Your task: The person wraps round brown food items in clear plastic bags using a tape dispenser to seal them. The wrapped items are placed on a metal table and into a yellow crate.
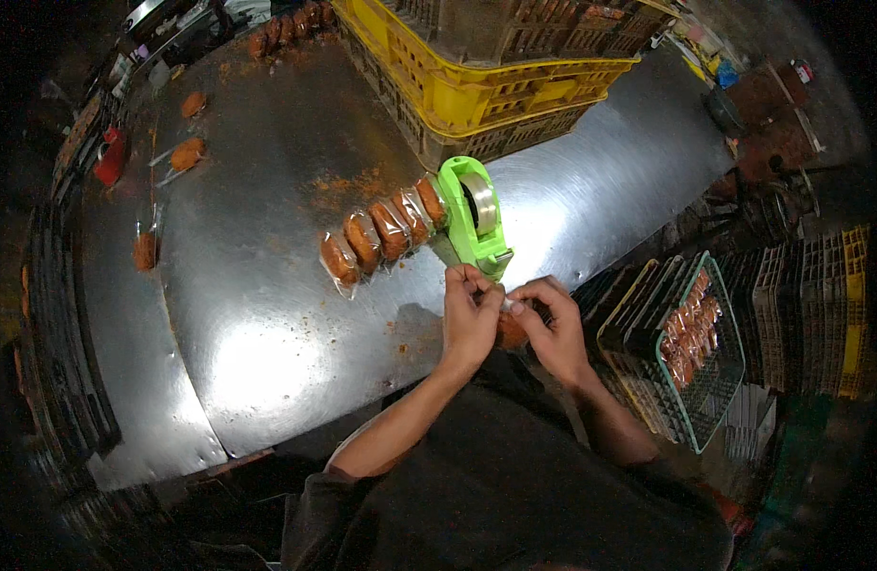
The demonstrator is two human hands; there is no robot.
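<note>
My two hands meet just in front of a green tape dispenser [464,224] that carries a roll of clear tape. My right hand [555,333] pinches the whitish gathered end of a plastic bag [507,305]. Below it, a brown bread roll [511,333] shows partly between the hands. The fingers of my left hand [471,319] are curled closed at the dispenser's near end, against the bag's end; what lies in them is hidden. Left of the dispenser, several bagged bread rolls [391,228] lie in a slanting row on the metal table [267,314].
Stacked yellow and brown crates [495,95] stand at the table's far side. More rolls [187,154] lie at the left, near a red object [112,157]. Beyond the right table edge, a pale green-rimmed crate [702,409] holds bagged rolls, with other crates [790,295] stacked beside it.
</note>
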